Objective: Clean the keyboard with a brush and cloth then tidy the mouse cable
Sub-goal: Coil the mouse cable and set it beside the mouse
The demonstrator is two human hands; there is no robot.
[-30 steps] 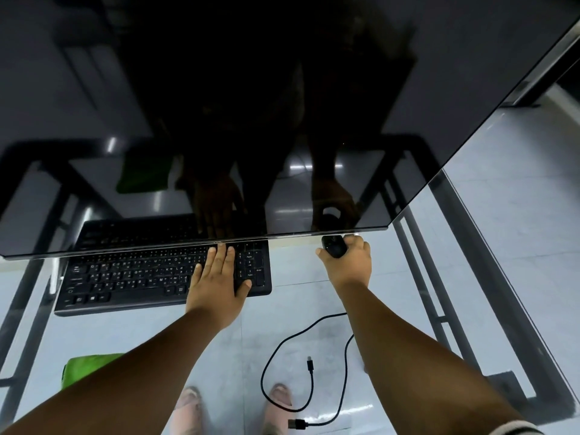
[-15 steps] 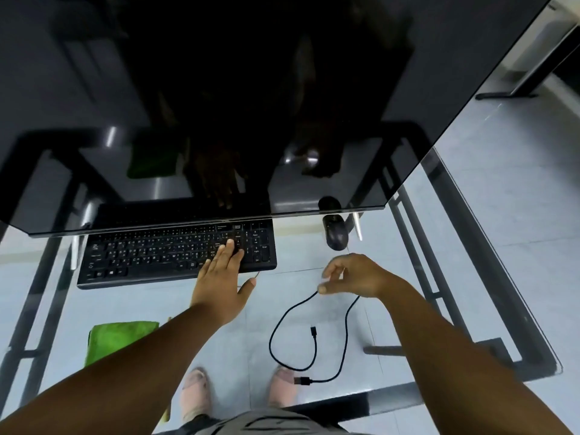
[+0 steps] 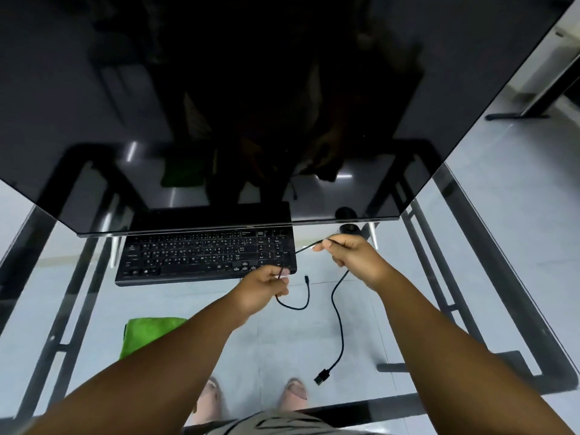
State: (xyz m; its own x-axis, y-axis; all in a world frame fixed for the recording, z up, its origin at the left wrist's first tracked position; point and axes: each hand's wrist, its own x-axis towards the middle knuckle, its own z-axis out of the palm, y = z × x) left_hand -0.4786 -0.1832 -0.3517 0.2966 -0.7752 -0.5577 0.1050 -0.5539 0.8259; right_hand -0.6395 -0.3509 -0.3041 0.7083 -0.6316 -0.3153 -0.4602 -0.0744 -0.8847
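Observation:
A black keyboard [image 3: 204, 255] lies on the glass desk, half under the monitor's lower edge. The black mouse [image 3: 348, 229] sits to its right, mostly hidden behind my right hand. My right hand [image 3: 354, 257] pinches the black mouse cable [image 3: 339, 312] near the keyboard's right end. My left hand [image 3: 263, 285] pinches the same cable lower down, in front of the keyboard's right corner. A stretch of cable runs taut between both hands. One small plug end dangles near my left hand; the USB plug [image 3: 322, 376] lies on the glass. A green cloth [image 3: 147, 335] lies at the front left.
A large dark monitor [image 3: 251, 105] fills the upper view and overhangs the keyboard. The glass desk [image 3: 470, 293] has a black metal frame along its right and front edges. Feet and tiled floor show through the glass. No brush is in view.
My right hand let go of the mouse, drew back and took hold of the cable. My left hand left the keyboard and gripped the cable too, lifting part of it off the glass.

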